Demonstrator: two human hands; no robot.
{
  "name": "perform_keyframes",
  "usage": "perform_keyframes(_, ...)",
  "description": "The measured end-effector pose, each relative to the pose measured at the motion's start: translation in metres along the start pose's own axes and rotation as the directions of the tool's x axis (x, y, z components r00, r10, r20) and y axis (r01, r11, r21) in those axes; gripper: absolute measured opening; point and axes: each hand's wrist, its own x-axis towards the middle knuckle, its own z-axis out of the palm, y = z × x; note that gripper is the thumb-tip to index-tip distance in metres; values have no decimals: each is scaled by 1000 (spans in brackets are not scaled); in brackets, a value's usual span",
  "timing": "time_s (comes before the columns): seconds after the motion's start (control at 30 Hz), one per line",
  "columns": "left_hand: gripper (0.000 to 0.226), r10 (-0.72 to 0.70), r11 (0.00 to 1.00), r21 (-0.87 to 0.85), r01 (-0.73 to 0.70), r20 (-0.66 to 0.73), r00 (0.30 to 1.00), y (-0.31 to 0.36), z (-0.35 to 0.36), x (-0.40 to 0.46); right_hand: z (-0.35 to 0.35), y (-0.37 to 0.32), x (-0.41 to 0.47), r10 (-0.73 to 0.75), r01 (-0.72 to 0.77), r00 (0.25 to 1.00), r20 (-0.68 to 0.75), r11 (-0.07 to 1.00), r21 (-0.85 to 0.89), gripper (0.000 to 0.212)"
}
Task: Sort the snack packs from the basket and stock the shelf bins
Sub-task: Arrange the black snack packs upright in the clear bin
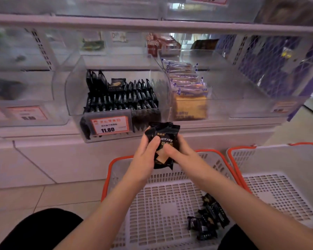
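At centre frame a small bundle of black snack packs [163, 143] is held between both hands, just below the front edge of the clear shelf bin [116, 98]. The left hand [146, 153] grips the bundle from its left side, thumb pressed across the front wrapper; the right hand [177, 150] grips from the right, thumb curled onto the lower front. The remaining fingers are hidden behind the packs. On the front pack, gold lettering "ORYCAKE" is legible; the first letters are covered by the left thumb.

The bin at centre is filled with upright rows of matching black packs. Its orange-framed price tag [109, 124] reads "11.80"; the smaller print cannot be read. In the bin to the right, blue-edged cake packs [188, 87] are stacked.

At lower centre, a white basket with an orange rim [119, 170] holds a few loose black packs [207, 218] at its right side. A second basket [278, 159] stands just beside it at lower right.
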Motion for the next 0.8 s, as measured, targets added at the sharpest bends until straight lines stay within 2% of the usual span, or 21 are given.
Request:
perform_keyframes(0.07,32,18,1000,-7,-18,26,1000,8,-3,-3,6,-8,1,-24,25,1000,10,998,-53,36)
perform_keyframes(0.13,48,71,997,19,-72,50,996,22,-8,-3,11,-22,2,-70,73,997,33,992,-105,36)
perform_keyframes(0.23,63,143,987,67,-149,85,986,50,-20,3,19,-50,10,-157,175,980,123,973,-152,42)
perform_keyframes(0.33,71,173,983,42,-177,94,980,76,-33,14,25,-81,24,-204,238,961,187,955,-179,48)
perform_keyframes(0.4,66,177,983,25,-180,84,981,92,-41,22,32,-98,38,-221,264,956,194,935,-238,47)
perform_keyframes(0.5,42,84,996,17,-86,100,991,119,-61,36,42,-115,62,-195,219,974,113,936,-275,48)
perform_keyframes(0.6,21,10,970,238,-43,141,990,146,-87,52,43,-122,89,-161,171,985,56,936,-308,50)
perform_keyframes(0.7,23,-53,873,488,1,92,994,163,-110,70,37,-124,118,-62,55,998,-13,943,-329,50)
perform_keyframes(0.77,39,-52,696,717,29,9,999,169,-122,89,30,-122,140,0,-32,995,-103,950,-312,44)
perform_keyframes(0.8,41,-25,552,833,20,-7,1000,171,-127,99,27,-122,151,35,-81,988,-150,946,-314,43)
